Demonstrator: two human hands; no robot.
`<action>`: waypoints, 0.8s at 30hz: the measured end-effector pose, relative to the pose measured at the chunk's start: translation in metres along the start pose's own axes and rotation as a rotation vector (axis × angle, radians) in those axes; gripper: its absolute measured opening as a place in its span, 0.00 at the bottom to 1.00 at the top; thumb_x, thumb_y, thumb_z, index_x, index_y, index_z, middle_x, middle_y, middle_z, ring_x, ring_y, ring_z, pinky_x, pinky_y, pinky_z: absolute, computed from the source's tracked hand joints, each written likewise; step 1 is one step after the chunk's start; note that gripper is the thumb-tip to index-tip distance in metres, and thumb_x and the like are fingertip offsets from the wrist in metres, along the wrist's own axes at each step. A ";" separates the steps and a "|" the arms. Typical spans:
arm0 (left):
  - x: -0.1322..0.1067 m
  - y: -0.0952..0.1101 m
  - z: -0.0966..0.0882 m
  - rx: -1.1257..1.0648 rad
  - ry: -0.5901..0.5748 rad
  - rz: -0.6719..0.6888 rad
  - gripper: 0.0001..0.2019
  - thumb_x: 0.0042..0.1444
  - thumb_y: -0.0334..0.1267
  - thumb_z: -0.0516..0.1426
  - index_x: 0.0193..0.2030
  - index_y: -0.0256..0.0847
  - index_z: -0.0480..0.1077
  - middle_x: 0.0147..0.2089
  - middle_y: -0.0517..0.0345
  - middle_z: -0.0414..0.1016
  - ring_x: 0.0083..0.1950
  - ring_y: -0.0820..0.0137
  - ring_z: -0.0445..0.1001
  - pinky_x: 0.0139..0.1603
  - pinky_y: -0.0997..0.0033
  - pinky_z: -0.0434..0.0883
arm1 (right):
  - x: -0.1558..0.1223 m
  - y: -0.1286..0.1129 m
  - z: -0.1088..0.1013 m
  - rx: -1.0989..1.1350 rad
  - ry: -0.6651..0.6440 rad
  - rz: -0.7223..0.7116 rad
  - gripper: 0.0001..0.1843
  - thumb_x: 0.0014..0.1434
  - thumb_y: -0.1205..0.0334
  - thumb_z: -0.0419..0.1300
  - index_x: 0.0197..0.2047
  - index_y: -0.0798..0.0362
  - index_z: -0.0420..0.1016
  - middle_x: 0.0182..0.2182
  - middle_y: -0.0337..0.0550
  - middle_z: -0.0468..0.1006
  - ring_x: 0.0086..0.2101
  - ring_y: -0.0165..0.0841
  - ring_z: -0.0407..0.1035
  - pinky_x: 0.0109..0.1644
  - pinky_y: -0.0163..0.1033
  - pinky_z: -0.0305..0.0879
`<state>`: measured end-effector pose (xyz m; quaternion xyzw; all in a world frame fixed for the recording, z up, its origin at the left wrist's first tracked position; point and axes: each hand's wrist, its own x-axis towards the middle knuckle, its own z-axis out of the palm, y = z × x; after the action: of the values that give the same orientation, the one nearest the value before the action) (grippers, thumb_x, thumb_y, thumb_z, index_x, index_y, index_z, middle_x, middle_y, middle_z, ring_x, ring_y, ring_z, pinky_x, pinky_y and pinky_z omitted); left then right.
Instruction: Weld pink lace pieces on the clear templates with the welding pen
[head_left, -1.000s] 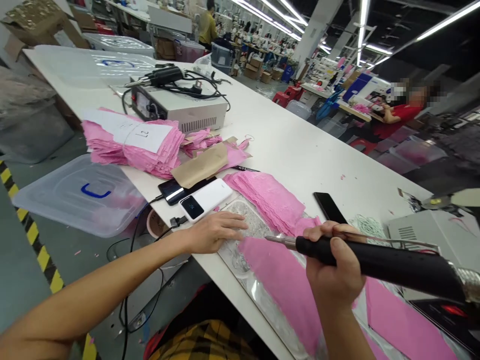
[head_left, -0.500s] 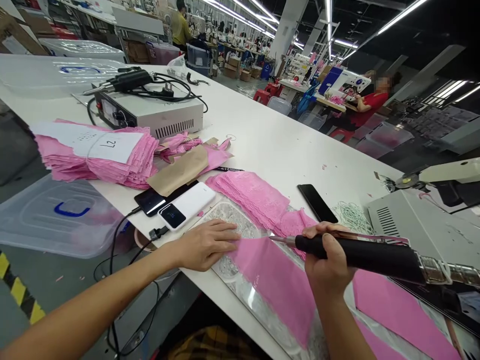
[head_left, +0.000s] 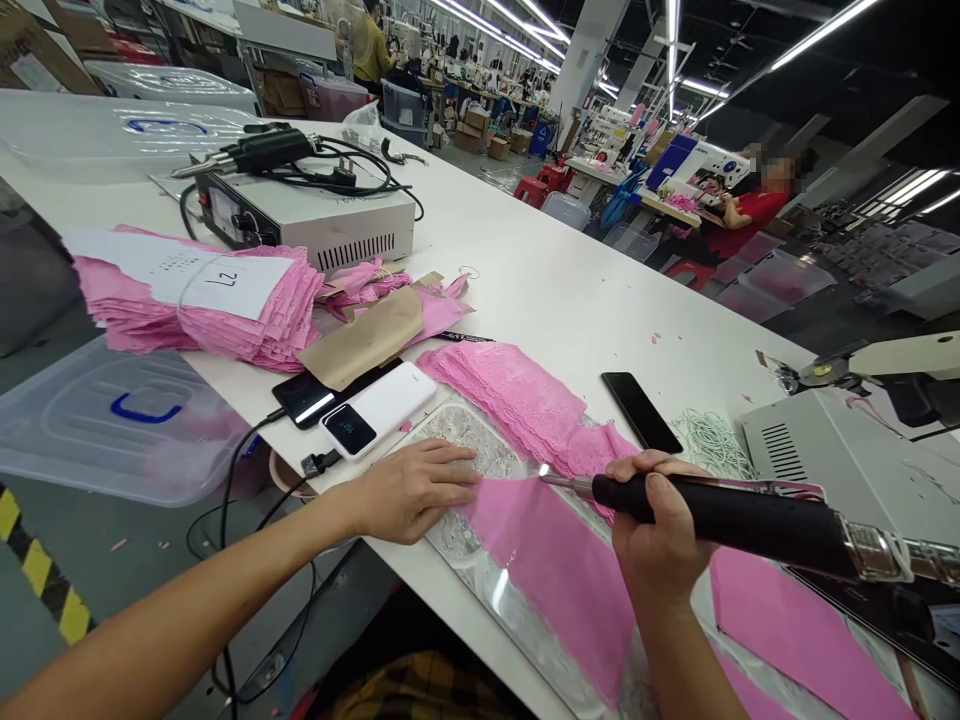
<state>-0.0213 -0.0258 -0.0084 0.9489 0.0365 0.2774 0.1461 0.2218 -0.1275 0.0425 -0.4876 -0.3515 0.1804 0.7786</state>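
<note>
Pink cloth [head_left: 555, 560] runs far-left to near-right; flat left hand [head_left: 412, 490] pins its left end; right hand [head_left: 660, 540] grips the tool [head_left: 735, 515] alongside.

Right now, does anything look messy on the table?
Yes. Crumpled pink scraps and brown paper lie jumbled beside the white box, unlike the neat stack. A phone sits right at the table edge.

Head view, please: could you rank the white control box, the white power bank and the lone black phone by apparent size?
control box
power bank
lone black phone
The last two look nearly alike.
</note>
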 end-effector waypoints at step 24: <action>0.001 0.001 0.001 -0.044 0.031 0.015 0.13 0.56 0.27 0.53 0.46 0.40 0.73 0.50 0.50 0.79 0.61 0.58 0.71 0.60 0.56 0.68 | -0.011 -0.001 0.011 0.014 -0.066 0.066 0.07 0.49 0.64 0.63 0.30 0.51 0.66 0.30 0.34 0.69 0.27 0.28 0.68 0.36 0.41 0.69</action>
<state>-0.0202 -0.0272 -0.0085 0.9413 0.0256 0.2940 0.1641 0.2059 -0.1276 0.0419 -0.4871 -0.3594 0.2247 0.7636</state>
